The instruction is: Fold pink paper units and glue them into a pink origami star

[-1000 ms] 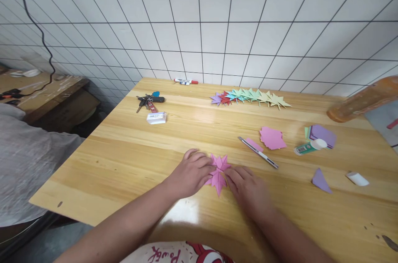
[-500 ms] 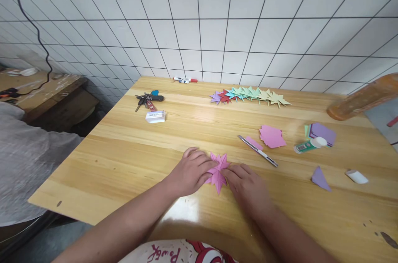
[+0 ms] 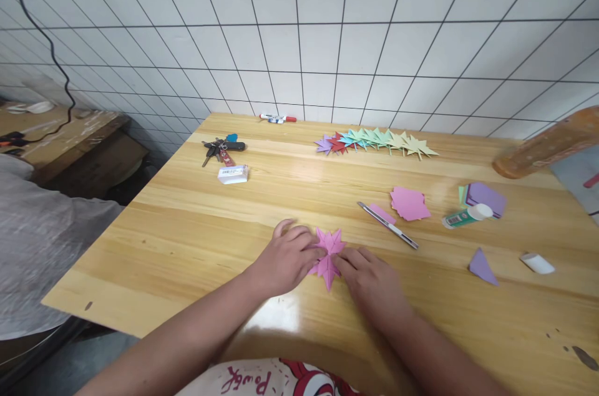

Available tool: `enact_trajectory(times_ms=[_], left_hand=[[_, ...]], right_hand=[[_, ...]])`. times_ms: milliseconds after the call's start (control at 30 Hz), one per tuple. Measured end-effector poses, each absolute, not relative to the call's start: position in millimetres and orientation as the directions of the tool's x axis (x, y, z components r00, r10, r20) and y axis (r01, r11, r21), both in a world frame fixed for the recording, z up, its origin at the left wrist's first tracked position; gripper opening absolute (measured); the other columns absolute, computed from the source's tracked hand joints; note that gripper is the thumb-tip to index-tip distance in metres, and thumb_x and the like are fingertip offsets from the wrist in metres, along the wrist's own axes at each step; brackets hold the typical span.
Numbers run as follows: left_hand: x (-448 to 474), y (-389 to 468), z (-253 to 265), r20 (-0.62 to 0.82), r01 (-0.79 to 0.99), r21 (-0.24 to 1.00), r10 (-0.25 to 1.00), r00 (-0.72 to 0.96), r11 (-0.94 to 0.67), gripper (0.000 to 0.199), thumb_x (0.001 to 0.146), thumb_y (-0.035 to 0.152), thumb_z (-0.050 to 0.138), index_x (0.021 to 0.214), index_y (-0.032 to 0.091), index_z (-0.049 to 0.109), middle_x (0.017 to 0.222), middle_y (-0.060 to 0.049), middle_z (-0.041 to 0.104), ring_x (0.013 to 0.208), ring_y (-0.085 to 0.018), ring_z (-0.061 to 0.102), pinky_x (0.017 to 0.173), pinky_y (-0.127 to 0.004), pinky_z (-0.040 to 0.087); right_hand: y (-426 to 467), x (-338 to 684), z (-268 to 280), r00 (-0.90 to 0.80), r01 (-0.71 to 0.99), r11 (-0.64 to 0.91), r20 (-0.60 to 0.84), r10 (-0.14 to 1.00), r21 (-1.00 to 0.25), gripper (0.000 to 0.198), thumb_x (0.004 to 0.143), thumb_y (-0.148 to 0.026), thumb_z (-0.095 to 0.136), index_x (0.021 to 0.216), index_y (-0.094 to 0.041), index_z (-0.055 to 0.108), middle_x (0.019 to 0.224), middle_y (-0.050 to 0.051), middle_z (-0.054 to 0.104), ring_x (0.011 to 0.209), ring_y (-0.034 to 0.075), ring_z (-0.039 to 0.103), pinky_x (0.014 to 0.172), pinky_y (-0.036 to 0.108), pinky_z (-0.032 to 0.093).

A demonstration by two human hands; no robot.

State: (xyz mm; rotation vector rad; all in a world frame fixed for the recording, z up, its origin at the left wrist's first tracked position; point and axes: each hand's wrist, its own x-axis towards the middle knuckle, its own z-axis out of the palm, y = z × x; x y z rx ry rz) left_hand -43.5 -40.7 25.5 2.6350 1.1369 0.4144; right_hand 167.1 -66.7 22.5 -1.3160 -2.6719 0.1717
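Note:
A pink folded paper star (image 3: 328, 276) lies on the wooden table in front of me, its points spread out. My left hand (image 3: 291, 259) comes over its left side, fingers bent and fingertips pressing near the middle. From the other side my right hand (image 3: 367, 274) grips the star's right part, its thumb and fingers closed at the paper. The fingertips cover part of the star's centre. Just beyond my right hand lie a utility knife (image 3: 388, 226), a small pink paper piece (image 3: 382, 214) and a stack of pink paper (image 3: 410, 204).
Along the back lies a row of coloured folded paper leaves (image 3: 374, 140), with markers (image 3: 277, 119) farther left. Keys (image 3: 219, 148) and a white box (image 3: 233, 174) sit at left. At right are a glue stick (image 3: 468, 216), its cap (image 3: 537, 263), purple paper (image 3: 483, 267) and an orange bottle (image 3: 543, 146).
My fingertips have shifted slightly over the star's centre, and a little more of its middle shows between them. The star and the other things stay in place.

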Motion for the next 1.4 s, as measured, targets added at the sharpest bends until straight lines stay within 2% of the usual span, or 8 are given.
enact_trajectory(times_ms=[200,400,800,1033,1133,1267,1333,1400], left_hand=[[-41.8,-41.9,26.8,0.160,0.677,0.291,0.732,0.663,-0.676,0.025,0.087,0.024,0.047,0.105,0.031,0.062,0.112,-0.002,0.061,0.110,-0.021,0.046,0.102,-0.047,0.015],[-46.1,-35.0,24.7,0.173,0.668,0.277,0.720,0.672,-0.691,0.032,0.084,0.016,0.047,0.107,0.032,0.061,0.128,-0.001,0.052,0.116,-0.023,0.041,0.100,-0.047,0.018],[-47.5,-29.3,24.8,0.195,0.640,0.423,0.754,0.627,-0.641,0.030,0.086,0.028,0.049,0.114,0.029,0.058,0.108,-0.002,0.064,0.106,-0.019,0.049,0.099,-0.041,0.024],[-51.0,-26.9,21.6,0.238,0.630,0.482,0.783,0.574,-0.609,0.028,0.088,0.024,0.043,0.111,0.027,0.059,0.104,-0.003,0.064,0.102,-0.018,0.052,0.093,-0.037,0.030],[-53.3,-29.9,25.3,0.228,0.635,0.494,0.794,0.564,-0.594,0.033,0.083,0.040,0.052,0.111,0.026,0.059,0.104,-0.005,0.063,0.101,-0.020,0.051,0.090,-0.038,0.031],[-54.6,-35.5,30.2,0.156,0.642,0.465,0.770,0.619,-0.610,0.065,0.061,0.064,0.064,0.113,0.027,0.058,0.110,-0.006,0.059,0.104,-0.025,0.048,0.092,-0.040,0.027],[-54.7,-36.6,30.8,0.133,0.641,0.450,0.756,0.640,-0.622,0.070,0.058,0.066,0.064,0.115,0.027,0.056,0.111,-0.006,0.059,0.105,-0.026,0.047,0.094,-0.041,0.025],[-54.6,-36.2,30.8,0.122,0.637,0.446,0.747,0.653,-0.629,0.068,0.061,0.064,0.063,0.117,0.027,0.054,0.113,-0.006,0.059,0.107,-0.026,0.046,0.095,-0.042,0.023]], right_hand=[[-68.8,164.8,20.0,-0.580,0.786,0.578,0.061,0.812,-0.220,0.017,0.083,-0.010,0.053,0.093,-0.021,0.061,0.088,0.003,0.062,0.084,0.019,0.054,0.074,0.030,0.042],[-71.9,163.8,17.4,-0.565,0.772,0.586,0.158,0.810,-0.245,0.020,0.086,-0.013,0.048,0.096,-0.021,0.062,0.086,0.005,0.064,0.083,0.019,0.056,0.074,0.030,0.043],[-73.6,163.8,14.6,-0.507,0.723,0.563,0.246,0.826,-0.400,0.022,0.087,-0.018,0.045,0.097,-0.021,0.064,0.087,0.005,0.068,0.082,0.017,0.060,0.075,0.029,0.046],[-72.7,165.1,16.0,-0.408,0.687,0.492,0.276,0.870,-0.535,0.022,0.087,-0.020,0.046,0.096,-0.023,0.066,0.085,0.004,0.067,0.079,0.015,0.060,0.072,0.027,0.047],[-66.2,177.1,21.2,-0.353,0.698,0.501,0.363,0.863,-0.512,0.022,0.087,-0.021,0.046,0.095,-0.022,0.066,0.082,0.005,0.067,0.076,0.015,0.060,0.069,0.026,0.047],[-51.8,214.4,30.4,-0.121,0.842,0.317,0.420,0.899,-0.437,0.022,0.085,-0.028,0.048,0.094,-0.022,0.067,0.080,0.004,0.066,0.072,0.016,0.059,0.067,0.028,0.047],[-45.8,235.5,33.5,-0.006,0.898,0.178,0.393,0.920,-0.402,0.022,0.084,-0.030,0.049,0.094,-0.023,0.067,0.080,0.004,0.065,0.071,0.017,0.059,0.065,0.029,0.046],[-42.1,251.3,35.1,0.013,0.914,0.122,0.328,0.944,-0.387,0.020,0.083,-0.030,0.050,0.091,-0.023,0.067,0.083,0.003,0.066,0.073,0.018,0.059,0.064,0.029,0.046]])
